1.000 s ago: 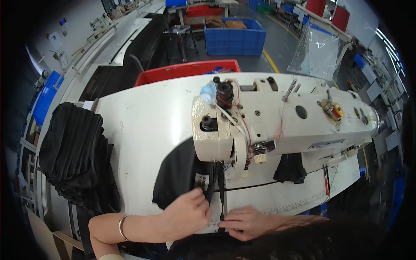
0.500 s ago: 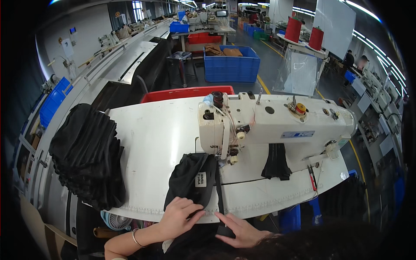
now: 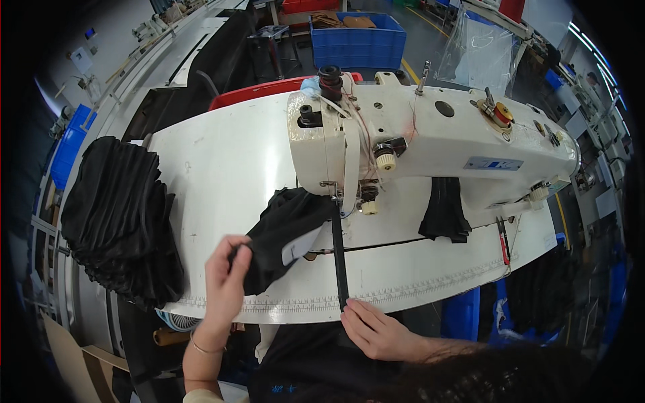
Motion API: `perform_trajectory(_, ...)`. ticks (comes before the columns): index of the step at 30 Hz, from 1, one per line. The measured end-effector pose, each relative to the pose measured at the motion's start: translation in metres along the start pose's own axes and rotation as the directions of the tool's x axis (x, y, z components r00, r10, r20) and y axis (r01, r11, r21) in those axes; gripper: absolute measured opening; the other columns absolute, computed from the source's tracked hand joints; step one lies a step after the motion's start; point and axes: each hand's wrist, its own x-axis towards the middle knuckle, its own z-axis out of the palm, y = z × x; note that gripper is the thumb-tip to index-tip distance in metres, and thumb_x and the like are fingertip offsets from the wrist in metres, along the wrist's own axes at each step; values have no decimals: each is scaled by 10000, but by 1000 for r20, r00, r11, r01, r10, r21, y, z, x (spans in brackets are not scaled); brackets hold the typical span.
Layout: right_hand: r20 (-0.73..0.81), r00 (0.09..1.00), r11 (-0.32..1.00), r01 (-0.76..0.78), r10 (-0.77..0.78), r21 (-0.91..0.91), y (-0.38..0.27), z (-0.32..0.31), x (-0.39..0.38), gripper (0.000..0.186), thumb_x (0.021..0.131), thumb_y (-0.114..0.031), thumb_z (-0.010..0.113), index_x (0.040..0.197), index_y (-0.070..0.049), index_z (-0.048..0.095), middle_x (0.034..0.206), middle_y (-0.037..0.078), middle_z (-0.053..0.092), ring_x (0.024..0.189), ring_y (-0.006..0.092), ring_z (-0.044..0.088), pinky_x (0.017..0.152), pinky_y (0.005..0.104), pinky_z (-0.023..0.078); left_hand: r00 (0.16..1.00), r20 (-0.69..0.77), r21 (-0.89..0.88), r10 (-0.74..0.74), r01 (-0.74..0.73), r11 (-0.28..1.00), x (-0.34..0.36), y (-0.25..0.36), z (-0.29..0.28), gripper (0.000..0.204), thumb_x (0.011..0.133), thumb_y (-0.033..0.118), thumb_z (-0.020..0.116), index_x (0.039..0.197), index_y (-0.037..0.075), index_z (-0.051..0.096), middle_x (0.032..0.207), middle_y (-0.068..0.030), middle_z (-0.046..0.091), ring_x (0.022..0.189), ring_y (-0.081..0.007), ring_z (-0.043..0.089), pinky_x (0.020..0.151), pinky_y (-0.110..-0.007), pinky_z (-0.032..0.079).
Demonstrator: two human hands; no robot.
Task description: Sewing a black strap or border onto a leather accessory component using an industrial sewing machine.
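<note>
A white sewing machine (image 3: 430,134) stands on the white worktable (image 3: 215,161). Under its needle end lies a black fabric piece (image 3: 289,218) with a pale label (image 3: 301,246) sewn on. My left hand (image 3: 226,275) is closed on the near left corner of this fabric, lifting and folding it. From the needle area a narrow black fabric strip (image 3: 338,262) runs straight toward me. At the table's front edge my right hand (image 3: 376,330) pinches the strip's near end between thumb and fingers. The needle itself is hidden by the machine head.
A tall pile of black fabric pieces (image 3: 117,221) sits at the table's left. Beneath the machine arm lies another black piece (image 3: 445,211), with red-handled thread snips (image 3: 503,242) to its right. Beyond the table are a red bin (image 3: 255,92) and a blue crate (image 3: 358,48).
My left hand has moved left and up, now gripping the fabric's corner and folding it. My right hand has closed on the strip, which is stretched straighter. The view has tilted down.
</note>
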Motion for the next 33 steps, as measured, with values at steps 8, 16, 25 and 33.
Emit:
perform_trajectory(8, -10, 1000, 997, 13, -12, 80, 4, 3, -2, 295, 725, -100, 549, 959, 69, 611, 1027, 177, 574, 1041, 328, 558, 929, 384, 463, 917, 386, -337, 99, 41, 940, 41, 0, -41, 369, 876, 300, 600, 766, -51, 631, 751, -20, 472, 676, -98, 425, 606, -224, 323)
perform_trajectory(16, 14, 1000, 996, 1, -2, 84, 1, 5, -1, 286, 739, -109, 540, 966, 51, 611, 1037, 171, 576, 1058, 317, 552, 945, 376, 449, 890, 452, -309, 61, 92, 946, 31, 10, -41, 192, 857, 140, 631, 928, -33, 670, 793, -5, 519, 743, -83, 479, 695, -208, 371)
perform_trajectory(25, 30, 999, 999, 30, -30, -13, 3, -2, 1, 283, 727, -109, 543, 942, 59, 617, 995, 164, 596, 1014, 306, 581, 920, 371, 472, 974, 219, -156, -58, 93, 983, 102, 21, -42, 187, 924, 160, 541, 935, -13, 612, 835, -11, 625, 744, -57, 580, 688, -191, 479)
perform_trajectory(33, 21, 1000, 1000, -12, 12, 4, 1, 1, -1, 306, 736, -110, 543, 977, 63, 618, 1039, 163, 594, 1050, 315, 569, 945, 388, 458, 417, 771, 200, 482, -877, 438, 15, 55, 2, 251, 616, -17, 617, 864, -56, 636, 771, -91, 529, 696, -227, 533, 577, -296, 449)
